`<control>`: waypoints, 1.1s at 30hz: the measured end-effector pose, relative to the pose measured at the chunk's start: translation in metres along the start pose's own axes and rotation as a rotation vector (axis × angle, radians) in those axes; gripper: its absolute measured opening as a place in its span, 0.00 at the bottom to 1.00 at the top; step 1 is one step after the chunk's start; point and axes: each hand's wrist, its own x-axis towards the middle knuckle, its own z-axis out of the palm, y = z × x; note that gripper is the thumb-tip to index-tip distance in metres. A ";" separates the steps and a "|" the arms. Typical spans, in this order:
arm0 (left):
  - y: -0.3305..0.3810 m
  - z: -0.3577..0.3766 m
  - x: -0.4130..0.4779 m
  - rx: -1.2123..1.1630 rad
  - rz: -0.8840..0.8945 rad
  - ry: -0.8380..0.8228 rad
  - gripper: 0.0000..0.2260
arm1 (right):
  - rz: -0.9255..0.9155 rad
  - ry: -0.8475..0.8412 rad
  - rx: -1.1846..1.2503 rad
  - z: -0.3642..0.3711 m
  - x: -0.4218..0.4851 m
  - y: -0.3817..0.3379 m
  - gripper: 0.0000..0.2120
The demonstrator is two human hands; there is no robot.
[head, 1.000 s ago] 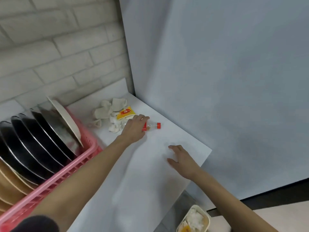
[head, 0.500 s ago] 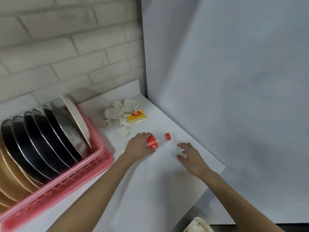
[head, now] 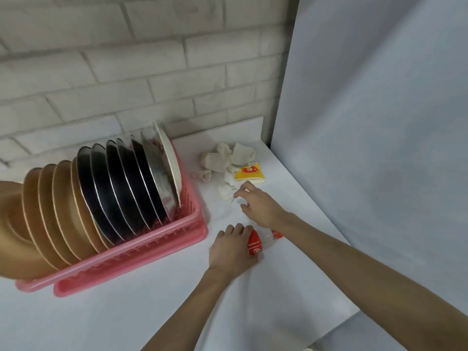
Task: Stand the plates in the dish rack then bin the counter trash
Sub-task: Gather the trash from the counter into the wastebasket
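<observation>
Bottle (head: 255,243) gripped in left hand (head: 231,252), right hand (head: 258,205) loose-fingered just beside tissues (head: 228,159)

Single head-worn view, angled forward and down, close over the counter (head: 157,312) toward its brick-walled corner.

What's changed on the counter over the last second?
The left hand, gripping the bottle, pulled it nearer, away from the tissues. The right hand left the bare counter and reached over the bottle to the tissues. The plates, dish rack and yellow wrapper stayed put.
</observation>
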 end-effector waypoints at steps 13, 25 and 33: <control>-0.001 -0.007 0.001 0.020 -0.013 -0.059 0.28 | 0.018 -0.153 -0.397 0.047 0.056 -0.009 0.16; -0.003 -0.003 0.000 0.047 0.054 -0.007 0.27 | 0.333 0.138 0.520 -0.012 -0.016 0.010 0.07; -0.002 0.001 -0.007 0.014 0.111 -0.023 0.27 | 0.504 0.289 0.887 -0.039 -0.110 0.026 0.12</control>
